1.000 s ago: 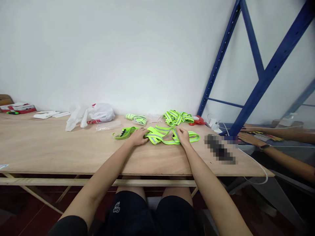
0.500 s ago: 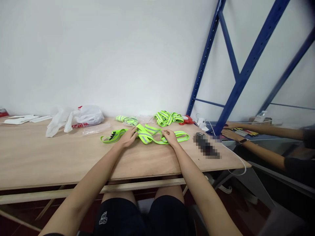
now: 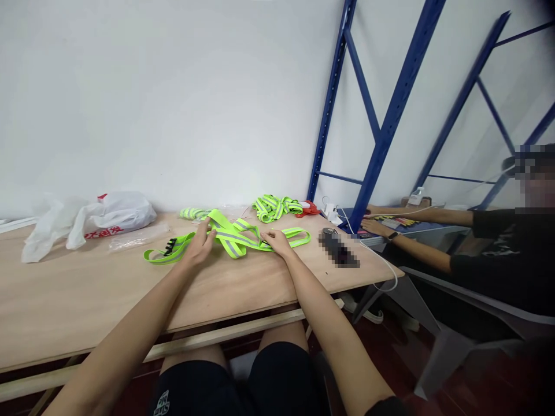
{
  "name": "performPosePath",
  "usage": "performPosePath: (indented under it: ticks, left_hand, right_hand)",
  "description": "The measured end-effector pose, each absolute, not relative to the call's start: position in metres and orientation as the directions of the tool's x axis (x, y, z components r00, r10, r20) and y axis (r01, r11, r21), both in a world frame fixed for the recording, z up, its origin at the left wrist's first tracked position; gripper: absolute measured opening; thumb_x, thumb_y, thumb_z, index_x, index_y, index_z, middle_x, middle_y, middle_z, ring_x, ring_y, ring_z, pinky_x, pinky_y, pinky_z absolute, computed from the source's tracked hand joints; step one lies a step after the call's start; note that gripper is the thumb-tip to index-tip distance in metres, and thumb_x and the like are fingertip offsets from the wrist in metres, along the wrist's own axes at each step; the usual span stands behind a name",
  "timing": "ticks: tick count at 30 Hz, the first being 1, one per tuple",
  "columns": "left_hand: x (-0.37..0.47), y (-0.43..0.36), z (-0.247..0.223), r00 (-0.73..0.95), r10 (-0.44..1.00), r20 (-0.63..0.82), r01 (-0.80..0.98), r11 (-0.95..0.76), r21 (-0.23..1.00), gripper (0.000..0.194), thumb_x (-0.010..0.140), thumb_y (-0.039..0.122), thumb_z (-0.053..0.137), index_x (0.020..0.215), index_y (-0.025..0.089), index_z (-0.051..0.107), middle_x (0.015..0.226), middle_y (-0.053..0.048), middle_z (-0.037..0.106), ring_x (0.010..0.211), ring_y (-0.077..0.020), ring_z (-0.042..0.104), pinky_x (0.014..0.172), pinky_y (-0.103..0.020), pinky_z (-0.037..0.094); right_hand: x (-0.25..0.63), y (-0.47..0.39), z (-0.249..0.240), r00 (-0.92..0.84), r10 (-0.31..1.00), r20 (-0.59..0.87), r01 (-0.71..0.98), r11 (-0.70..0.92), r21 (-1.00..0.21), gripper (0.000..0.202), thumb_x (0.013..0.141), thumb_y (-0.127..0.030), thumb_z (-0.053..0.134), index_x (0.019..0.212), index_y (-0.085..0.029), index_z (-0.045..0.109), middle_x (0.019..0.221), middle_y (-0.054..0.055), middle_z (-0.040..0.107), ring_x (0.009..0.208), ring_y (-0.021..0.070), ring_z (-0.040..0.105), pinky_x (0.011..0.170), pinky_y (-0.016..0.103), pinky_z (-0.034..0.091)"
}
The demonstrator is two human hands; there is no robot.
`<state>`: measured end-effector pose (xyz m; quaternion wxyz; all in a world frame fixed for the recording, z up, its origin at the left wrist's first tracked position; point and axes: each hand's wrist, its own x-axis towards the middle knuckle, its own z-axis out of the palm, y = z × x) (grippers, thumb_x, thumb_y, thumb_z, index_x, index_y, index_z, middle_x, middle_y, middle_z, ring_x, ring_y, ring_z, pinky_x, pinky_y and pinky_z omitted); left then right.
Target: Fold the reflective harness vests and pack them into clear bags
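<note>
A neon yellow-green reflective belt (image 3: 234, 245) with a grey stripe lies in loose loops on the wooden table (image 3: 108, 300). Its black buckle (image 3: 170, 247) rests at the left end. My left hand (image 3: 202, 245) is closed on the belt's left part, and a fold of webbing rises just beyond its fingers. On the right, my right hand (image 3: 276, 241) pinches the belt near a small dark piece, partly covered by the fingers. One loop of webbing extends to the right past this hand.
Behind are a bundle of similar belts (image 3: 275, 208), a rolled belt (image 3: 193, 214) and a red item (image 3: 309, 209). White plastic bags (image 3: 121, 211) lie left. A blurred dark object (image 3: 338, 248) and a white cable (image 3: 377, 251) are right. A co-worker (image 3: 498, 242) sits beyond the blue rack (image 3: 377, 156).
The view has turned to the right, bringing more of the co-worker into sight. My left hand has raised a fold of the belt slightly, while my right hand stays on the webbing.
</note>
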<state>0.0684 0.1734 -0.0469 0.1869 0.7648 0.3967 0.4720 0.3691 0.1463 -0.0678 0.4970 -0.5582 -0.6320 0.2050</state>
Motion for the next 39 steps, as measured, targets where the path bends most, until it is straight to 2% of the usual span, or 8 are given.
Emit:
performPosePath:
  ticks: [5, 10, 17, 23, 27, 32, 36, 39]
  left_hand:
    - [0.069, 0.177, -0.045, 0.040, 0.798, 0.601, 0.315, -0.581, 0.751, 0.056, 0.096, 0.044, 0.047, 0.147, 0.023, 0.041, 0.146, -0.013, 0.051, 0.130, -0.0308, 0.052, 0.109, -0.047, 0.041]
    - [0.067, 0.188, -0.047, -0.032, 0.821, 0.571, 0.105, -0.565, 0.818, 0.054, 0.085, 0.035, 0.061, 0.135, 0.024, 0.047, 0.128, -0.011, 0.062, 0.107, -0.0251, 0.066, 0.091, -0.038, 0.054]
    - [0.066, 0.193, -0.045, -0.168, 0.871, 0.461, 0.003, -0.467, 0.884, 0.050, 0.075, 0.028, 0.068, 0.120, 0.022, 0.049, 0.096, -0.005, 0.069, 0.081, -0.0181, 0.068, 0.068, -0.027, 0.055]
    - [0.054, 0.192, -0.045, -0.152, 0.906, 0.394, 0.178, -0.367, 0.913, 0.079, 0.063, 0.043, 0.080, 0.131, 0.019, 0.047, 0.083, -0.002, 0.068, 0.067, -0.0186, 0.065, 0.058, -0.025, 0.049]
    - [0.046, 0.192, -0.047, 0.070, 0.923, 0.378, 0.486, -0.362, 0.795, 0.058, 0.061, 0.053, 0.077, 0.107, 0.018, 0.070, 0.076, -0.002, 0.069, 0.070, -0.0227, 0.064, 0.060, -0.028, 0.046]
    - [0.047, 0.190, -0.047, 0.199, 0.916, 0.348, 0.695, -0.382, 0.609, 0.046, 0.065, 0.062, 0.068, 0.086, 0.022, 0.075, 0.061, 0.000, 0.064, 0.066, -0.0244, 0.062, 0.061, -0.029, 0.043]
    - [0.051, 0.187, -0.044, 0.219, 0.873, 0.436, 0.661, -0.462, 0.592, 0.042, 0.070, 0.062, 0.062, 0.071, 0.022, 0.072, 0.077, -0.005, 0.071, 0.077, -0.0263, 0.064, 0.068, -0.031, 0.046]
    - [0.054, 0.182, -0.041, 0.208, 0.872, 0.443, 0.503, -0.484, 0.716, 0.038, 0.069, 0.058, 0.067, 0.066, 0.020, 0.071, 0.083, -0.007, 0.073, 0.084, -0.0281, 0.065, 0.069, -0.031, 0.049]
  right_hand:
    - [0.369, 0.147, -0.068, 0.100, 0.913, 0.395, 0.529, 0.288, -0.798, 0.036, 0.081, -0.051, 0.060, 0.068, -0.019, 0.068, 0.068, 0.001, 0.066, 0.073, 0.0200, 0.060, 0.066, 0.028, 0.041]
    - [0.366, 0.149, -0.070, 0.066, 0.922, 0.382, 0.537, 0.290, -0.792, 0.037, 0.081, -0.051, 0.060, 0.065, -0.018, 0.066, 0.064, 0.000, 0.062, 0.069, 0.0178, 0.058, 0.063, 0.026, 0.038]
    - [0.366, 0.153, -0.074, 0.053, 0.932, 0.360, 0.531, 0.279, -0.800, 0.035, 0.082, -0.050, 0.060, 0.067, -0.019, 0.067, 0.066, 0.000, 0.066, 0.066, 0.0166, 0.059, 0.062, 0.026, 0.039]
    - [0.366, 0.152, -0.074, 0.045, 0.930, 0.365, 0.534, 0.286, -0.796, 0.034, 0.082, -0.048, 0.059, 0.064, -0.019, 0.065, 0.064, 0.000, 0.064, 0.067, 0.0163, 0.059, 0.063, 0.025, 0.040]
    - [0.365, 0.150, -0.071, 0.046, 0.926, 0.375, 0.550, 0.290, -0.783, 0.037, 0.081, -0.050, 0.058, 0.060, -0.019, 0.060, 0.059, -0.003, 0.057, 0.064, 0.0153, 0.054, 0.060, 0.025, 0.035]
    - [0.363, 0.147, -0.068, 0.044, 0.926, 0.376, 0.561, 0.288, -0.776, 0.044, 0.082, -0.056, 0.055, 0.057, -0.020, 0.054, 0.056, -0.003, 0.049, 0.060, 0.0144, 0.047, 0.057, 0.026, 0.031]
    - [0.361, 0.144, -0.065, 0.004, 0.927, 0.374, 0.552, 0.310, -0.774, 0.048, 0.082, -0.062, 0.055, 0.058, -0.020, 0.054, 0.058, -0.003, 0.048, 0.062, 0.0142, 0.045, 0.057, 0.025, 0.031]
    - [0.361, 0.141, -0.062, -0.030, 0.930, 0.365, 0.539, 0.323, -0.778, 0.051, 0.082, -0.066, 0.055, 0.060, -0.020, 0.057, 0.060, -0.003, 0.050, 0.062, 0.0143, 0.047, 0.058, 0.025, 0.032]
